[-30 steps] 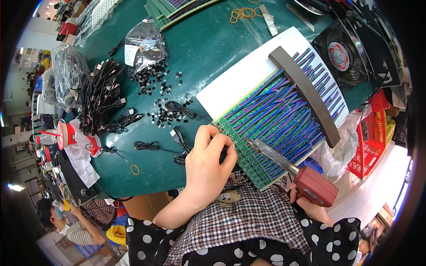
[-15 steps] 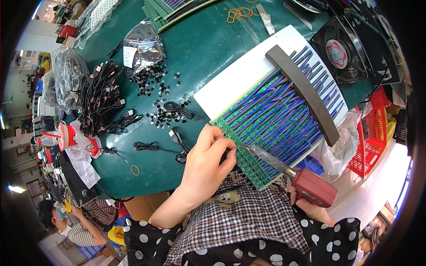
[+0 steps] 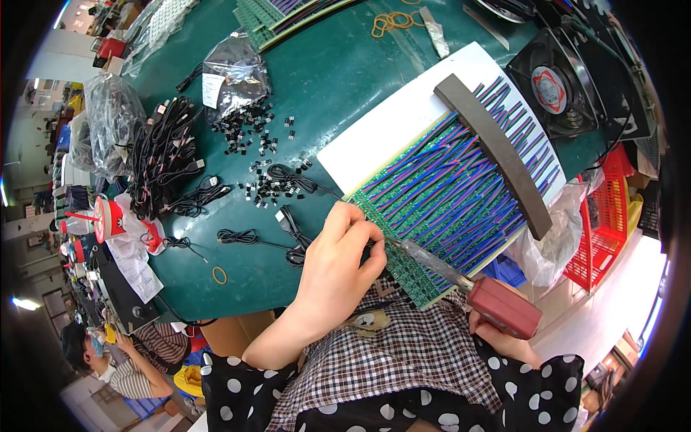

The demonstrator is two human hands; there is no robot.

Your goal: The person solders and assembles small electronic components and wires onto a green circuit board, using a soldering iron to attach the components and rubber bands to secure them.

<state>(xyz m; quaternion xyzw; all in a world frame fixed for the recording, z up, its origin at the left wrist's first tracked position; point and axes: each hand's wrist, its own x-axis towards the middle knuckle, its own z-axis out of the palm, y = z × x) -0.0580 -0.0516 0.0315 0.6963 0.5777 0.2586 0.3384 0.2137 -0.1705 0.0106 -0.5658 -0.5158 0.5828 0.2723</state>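
My left hand [image 3: 332, 263] is closed in a pinch at the left edge of a green circuit board panel [image 3: 416, 281]. A black cable [image 3: 289, 177] runs up to its fingertips, and the wire end there is hidden by the fingers. My right hand [image 3: 504, 343] is wrapped round the red handle of a soldering iron [image 3: 505, 308]. The iron's tip points left and reaches the board edge beside my left fingertips. Rows of blue, red and dark wires [image 3: 439, 191] fan across the panel. A dark curved bar [image 3: 493, 150] lies over them on a white sheet [image 3: 371, 147].
Loose small black parts [image 3: 241, 129] lie beside a silvery bag [image 3: 234, 75]. Bundled black cables [image 3: 164, 155] are at the left. A fan [image 3: 551, 88] stands at the far right, with a red basket [image 3: 601, 230] below it. Rubber bands [image 3: 392, 24] lie at the back.
The soldering iron has shifted slightly left, bringing its tip closer to my left fingertips. My left hand stays pinched at nearly the same place.
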